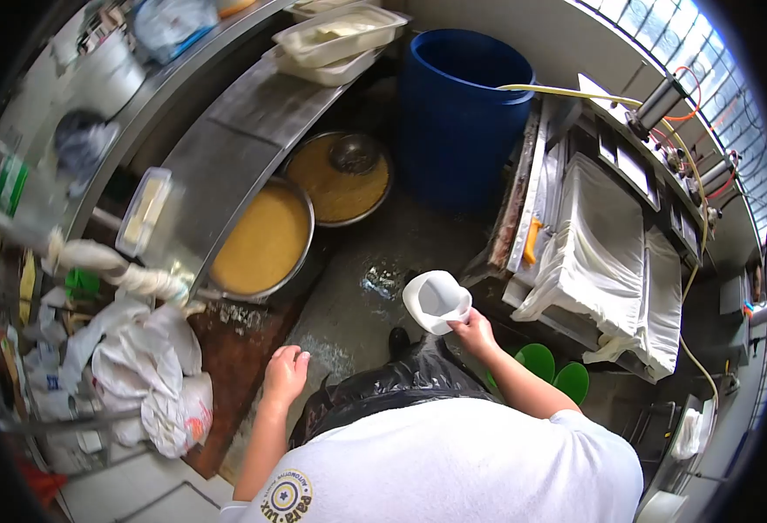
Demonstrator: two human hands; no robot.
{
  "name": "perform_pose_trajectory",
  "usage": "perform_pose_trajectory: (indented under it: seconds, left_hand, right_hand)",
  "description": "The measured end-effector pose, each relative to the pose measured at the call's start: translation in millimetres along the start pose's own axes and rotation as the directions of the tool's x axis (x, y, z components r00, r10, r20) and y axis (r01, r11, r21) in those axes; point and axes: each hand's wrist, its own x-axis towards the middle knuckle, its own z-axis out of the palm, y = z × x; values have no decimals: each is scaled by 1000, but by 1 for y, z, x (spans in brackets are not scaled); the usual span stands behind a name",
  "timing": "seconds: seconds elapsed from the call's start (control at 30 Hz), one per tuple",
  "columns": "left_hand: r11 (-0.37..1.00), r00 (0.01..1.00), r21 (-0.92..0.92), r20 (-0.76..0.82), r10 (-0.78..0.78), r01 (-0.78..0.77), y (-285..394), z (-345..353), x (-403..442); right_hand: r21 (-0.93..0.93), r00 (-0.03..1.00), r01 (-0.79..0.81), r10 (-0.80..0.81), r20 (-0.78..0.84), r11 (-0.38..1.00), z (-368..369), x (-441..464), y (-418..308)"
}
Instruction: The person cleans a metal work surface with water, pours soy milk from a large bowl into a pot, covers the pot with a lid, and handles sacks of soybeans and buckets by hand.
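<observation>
My right hand [476,335] grips a white plastic container [437,302] by its near right side, and its open mouth faces up towards me. I hold it in front of my body, above the wet floor. My left hand [287,375] hangs at my left side with the fingers loosely stretched and nothing in it. Beyond it on the floor stand a wide metal basin [266,240] of yellow liquid and a second basin [335,187] of yellowish contents. A metal bowl [355,154] rests inside that second basin.
A tall blue barrel [466,131] stands ahead, with a hose [566,90] over its rim. White cloth [593,253] drapes the press table on the right, near an orange-handled knife [532,241]. Left are a metal counter [227,144] and plastic bags [152,366]. Green round objects [536,363] are low right.
</observation>
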Motion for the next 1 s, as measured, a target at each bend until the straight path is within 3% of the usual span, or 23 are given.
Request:
perform_pose_trajectory:
  seconds: [0.07,0.13,0.27,0.37,0.43,0.47,0.53,0.6,0.67,0.73,0.87,0.9,0.93,1.0]
  left_hand:
    - [986,990,-100,63,-130,136,27,-7,57]
    - [981,988,126,-41,151,-145,35,-6,105]
    - [994,994,51,52,97,-100,43,2,181]
    - [995,988,9,120,96,-98,33,14,240]
    - [995,983,-6,151,101,-101,25,21,284]
    - [993,982,-20,150,119,-117,22,25,308]
    - [988,977,-47,148,154,-148,15,27,365]
    - [975,974,17,46,221,-222,14,25,421]
    - [972,973,46,0,232,-232,11,23,482]
    - [949,955,130,-32,294,-288,14,19,540]
    - [932,957,228,4,290,-283,30,20,648]
    - [952,977,223,79,197,-210,26,28,674]
    - [951,976,220,81,203,-217,29,30,691]
    - [951,968,288,184,-169,111,38,35,722]
  right_hand:
    - [-61,999,36,-37,-8,997,-11,28,-17]
    - [-80,1000,21,-21,-6,997,-23,56,-37]
    - [-48,998,6,-9,-57,999,-35,110,-69]
    - [16,990,85,-82,-118,996,-32,155,-91]
    - [271,982,150,-112,-151,951,-30,185,-113]
    - [207,961,232,-192,-197,950,-32,204,-126]
    - [379,973,196,-129,-193,904,-46,235,-169]
    - [465,928,323,-180,-325,824,-60,266,-217]
    - [406,822,484,-244,-514,775,-82,306,-261]
    - [-214,522,564,-545,-656,797,-115,328,-338]
    - [-531,477,402,-666,-574,746,-180,424,-385]
    - [-533,520,352,-634,-572,769,-192,448,-390]
    - [-535,517,347,-633,-576,770,-202,476,-389]
    - [-646,554,171,-615,-561,744,-221,531,-376]
